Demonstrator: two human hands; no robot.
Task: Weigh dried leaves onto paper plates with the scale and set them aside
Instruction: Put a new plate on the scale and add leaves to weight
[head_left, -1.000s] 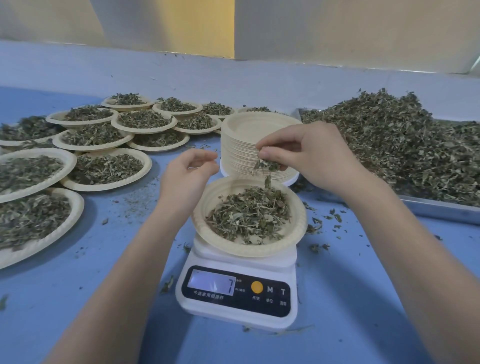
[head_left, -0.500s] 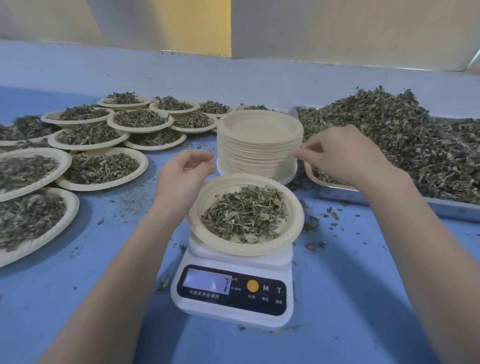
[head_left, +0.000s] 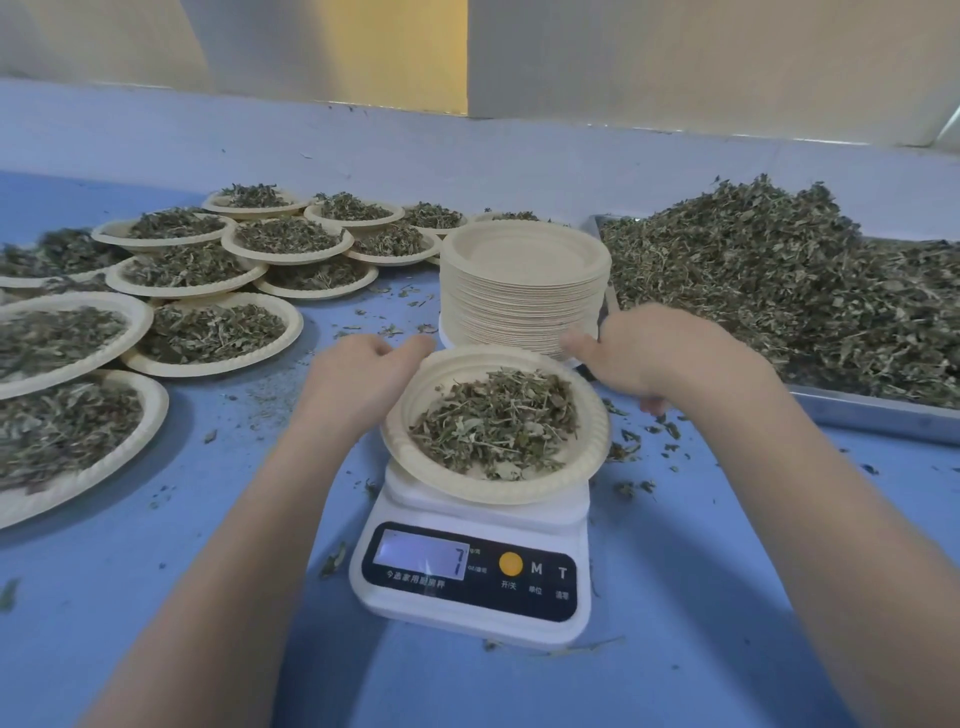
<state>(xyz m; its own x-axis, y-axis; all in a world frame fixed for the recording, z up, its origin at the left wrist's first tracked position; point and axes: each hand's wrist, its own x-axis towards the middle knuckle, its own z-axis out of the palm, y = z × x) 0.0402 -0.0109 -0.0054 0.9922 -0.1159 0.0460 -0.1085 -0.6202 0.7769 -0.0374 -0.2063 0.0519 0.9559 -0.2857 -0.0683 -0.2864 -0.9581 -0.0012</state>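
A paper plate (head_left: 498, 491) heaped with dried leaves (head_left: 493, 421) sits on the white scale (head_left: 470, 613), whose display reads 7. My left hand (head_left: 363, 379) grips the plate's far left rim, thumb on top. My right hand (head_left: 660, 358), blurred, closes on the far right rim with its thumb over the edge and fingers curled below. A stack of empty paper plates (head_left: 524, 291) stands just behind. The metal tray (head_left: 872, 415) at the right holds a big pile of dried leaves (head_left: 779, 291).
Several filled plates (head_left: 213, 332) cover the left and back left of the blue table, some overlapping. Leaf crumbs (head_left: 639, 447) lie scattered around the scale and along the tray's edge. A pale wall borders the table's far side.
My right hand dropped its pinch of leaves, went to the tray, then came back to the plate's right rim. My left hand moved onto the left rim.
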